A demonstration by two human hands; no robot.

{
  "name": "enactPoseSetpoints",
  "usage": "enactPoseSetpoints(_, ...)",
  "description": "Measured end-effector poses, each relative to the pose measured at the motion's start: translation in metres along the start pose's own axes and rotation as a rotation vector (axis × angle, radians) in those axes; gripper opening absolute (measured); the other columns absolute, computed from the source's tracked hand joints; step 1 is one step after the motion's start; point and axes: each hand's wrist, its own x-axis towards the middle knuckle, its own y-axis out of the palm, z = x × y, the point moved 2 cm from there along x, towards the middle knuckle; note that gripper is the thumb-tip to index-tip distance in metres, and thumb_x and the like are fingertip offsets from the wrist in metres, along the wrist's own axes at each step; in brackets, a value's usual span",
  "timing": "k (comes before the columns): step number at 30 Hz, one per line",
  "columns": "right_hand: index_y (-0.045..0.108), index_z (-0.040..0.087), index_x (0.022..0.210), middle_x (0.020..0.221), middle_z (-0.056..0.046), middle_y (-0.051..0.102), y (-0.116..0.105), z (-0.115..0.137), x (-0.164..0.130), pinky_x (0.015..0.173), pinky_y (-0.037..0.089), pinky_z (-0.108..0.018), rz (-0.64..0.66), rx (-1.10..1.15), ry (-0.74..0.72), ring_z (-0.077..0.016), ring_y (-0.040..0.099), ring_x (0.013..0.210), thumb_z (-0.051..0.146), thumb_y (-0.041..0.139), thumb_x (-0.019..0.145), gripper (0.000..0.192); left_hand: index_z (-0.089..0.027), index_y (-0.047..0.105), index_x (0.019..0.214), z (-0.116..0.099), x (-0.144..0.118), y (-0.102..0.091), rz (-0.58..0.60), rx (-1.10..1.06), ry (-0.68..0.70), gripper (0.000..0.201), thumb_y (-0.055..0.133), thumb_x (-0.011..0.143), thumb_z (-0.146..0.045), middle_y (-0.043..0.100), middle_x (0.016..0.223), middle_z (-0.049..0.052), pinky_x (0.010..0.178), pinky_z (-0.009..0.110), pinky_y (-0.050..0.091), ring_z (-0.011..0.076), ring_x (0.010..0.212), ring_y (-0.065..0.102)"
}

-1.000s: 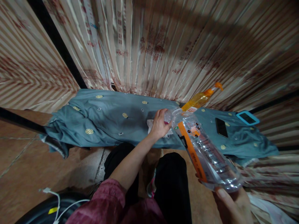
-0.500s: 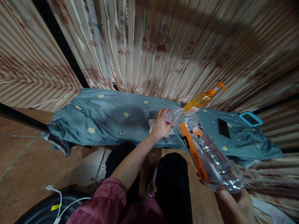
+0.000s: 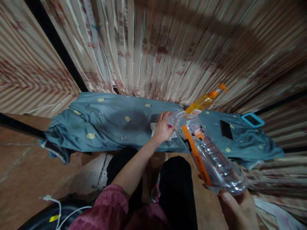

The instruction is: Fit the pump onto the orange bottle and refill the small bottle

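Observation:
A large clear plastic bottle (image 3: 216,156) with an orange and grey label lies slanted in the air before me, its neck pointing up and left. My right hand (image 3: 236,204) grips its base, thumb on the near side. At the neck end, my left hand (image 3: 163,127) has its fingers closed round clear plastic; a small reddish patch shows by the thumb. Whether that plastic is the bottle's own neck or a separate piece is hard to see. Behind the bottle's shoulder stands an orange pump bottle (image 3: 202,102). A white tissue (image 3: 153,127) lies under my left hand.
A grey-green patterned cloth (image 3: 115,127) covers the low bench. On its right side rest a dark phone (image 3: 226,130) and a blue-framed device (image 3: 252,119). Pleated curtains (image 3: 148,41) hang behind. White cables (image 3: 59,207) lie over a black round object (image 3: 35,220) at lower left.
The whole view has shifted slightly, so things sit a little farther left. Both hands keep the same hold, and the bottle's tilt looks unchanged.

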Motion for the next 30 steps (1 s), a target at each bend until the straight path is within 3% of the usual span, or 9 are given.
enactPoseSetpoints(7,0.061,0.020,0.122,0.115,-0.011,0.067,0.012,0.017,-0.004,0.098,0.044,-0.052,-0.081,0.065,0.142,-0.0346,0.061,0.110,0.044,0.077,0.067,0.062,-0.015,0.049,0.124,0.001,0.001,0.001,-0.010,-0.003,0.005,0.050,0.067,0.078,-0.025,0.055,0.124,0.014,0.106,0.048,0.042,0.0296,0.120,0.053)
enactPoseSetpoints(16,0.061,0.021,0.106,0.103,-0.009,0.066,0.022,0.032,-0.002,0.101,0.033,-0.053,-0.139,0.078,0.201,-0.0323,0.057,0.102,0.050,0.084,0.052,0.066,-0.014,0.049,0.124,-0.002,0.001,-0.002,0.010,-0.006,-0.011,0.053,0.066,0.074,-0.020,0.055,0.125,0.014,0.107,0.047,0.042,0.0298,0.122,0.052)
enactPoseSetpoints(22,0.061,0.023,0.111,0.104,-0.006,0.066,0.019,0.023,-0.002,0.095,0.042,-0.045,-0.082,0.118,0.167,-0.0283,0.060,0.099,0.048,0.083,0.056,0.064,-0.015,0.049,0.124,-0.002,0.001,-0.002,-0.002,-0.004,-0.025,0.053,0.067,0.075,-0.021,0.055,0.125,0.014,0.107,0.047,0.042,0.0294,0.122,0.052)
enactPoseSetpoints(30,0.059,0.020,0.124,0.113,-0.013,0.068,0.010,0.013,-0.003,0.091,0.048,-0.049,-0.043,0.076,0.138,-0.0339,0.064,0.105,0.049,0.078,0.066,0.068,-0.017,0.048,0.124,0.000,0.001,0.000,-0.003,0.001,-0.014,0.051,0.068,0.077,-0.025,0.055,0.124,0.013,0.107,0.048,0.042,0.0290,0.121,0.052)
